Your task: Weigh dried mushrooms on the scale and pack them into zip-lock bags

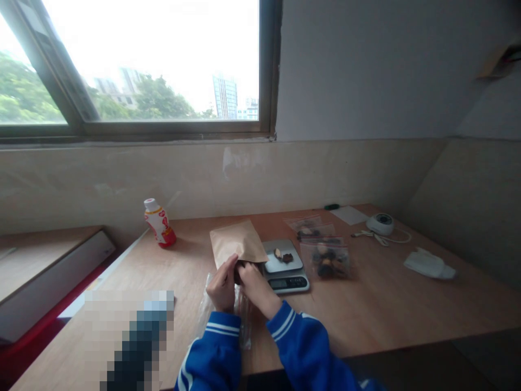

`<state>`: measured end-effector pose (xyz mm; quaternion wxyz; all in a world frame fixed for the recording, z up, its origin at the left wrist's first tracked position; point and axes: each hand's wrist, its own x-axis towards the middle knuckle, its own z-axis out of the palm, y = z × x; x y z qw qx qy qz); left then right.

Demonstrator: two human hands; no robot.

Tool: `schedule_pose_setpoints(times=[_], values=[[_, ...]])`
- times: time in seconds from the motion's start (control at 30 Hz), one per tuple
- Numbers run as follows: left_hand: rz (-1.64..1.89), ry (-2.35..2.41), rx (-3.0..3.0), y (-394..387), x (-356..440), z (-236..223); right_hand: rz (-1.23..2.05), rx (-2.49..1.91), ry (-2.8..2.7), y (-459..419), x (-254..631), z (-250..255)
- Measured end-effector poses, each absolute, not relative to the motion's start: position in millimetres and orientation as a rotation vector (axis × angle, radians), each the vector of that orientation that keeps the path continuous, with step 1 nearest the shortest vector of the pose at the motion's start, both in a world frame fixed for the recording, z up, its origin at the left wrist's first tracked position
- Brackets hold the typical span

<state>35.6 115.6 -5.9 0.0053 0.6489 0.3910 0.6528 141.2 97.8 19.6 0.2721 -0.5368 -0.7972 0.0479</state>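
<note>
A brown kraft paper bag [236, 239] lies on the table with its mouth towards me. My left hand [223, 285] is closed on the near edge of the bag, thumb side up. At the bag's dark opening is my right hand [257, 287]; its fingertips go inside and are hidden. To the right of the bag stands a kitchen scale [293, 271] with small dried pieces [287, 258], pale and dark brown, on its plate. I cannot read the display. Clear plastic bags [245, 326] lie under my wrists.
Zip bags of dark and pale dried pieces [325, 260] lie right of the scale. Further right are a white round device [380, 224] with a cable, white paper [349, 215] and a crumpled white tissue [429, 264]. A red and white bottle [160, 224] stands at the left.
</note>
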Motion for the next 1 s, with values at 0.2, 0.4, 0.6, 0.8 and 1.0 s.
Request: schedule_pose_setpoints(times=[0.2,0.4,0.6,0.8,1.0], values=[[2.01,1.233,1.984,119,30,0,-0.013,-1.275,-2.109,57,154,25],[2.071,1.239,1.992,121,26,-2,0.159,-1.154,-1.826,38,212,11],[2.104,1.2,2.043,123,25,-2,0.282,-1.231,-1.788,62,252,15],[2.225,1.343,1.941,124,21,-1,0.369,-1.28,-1.84,68,257,22],[2.245,1.359,1.966,124,21,-2,0.398,-1.373,-1.93,84,263,20]])
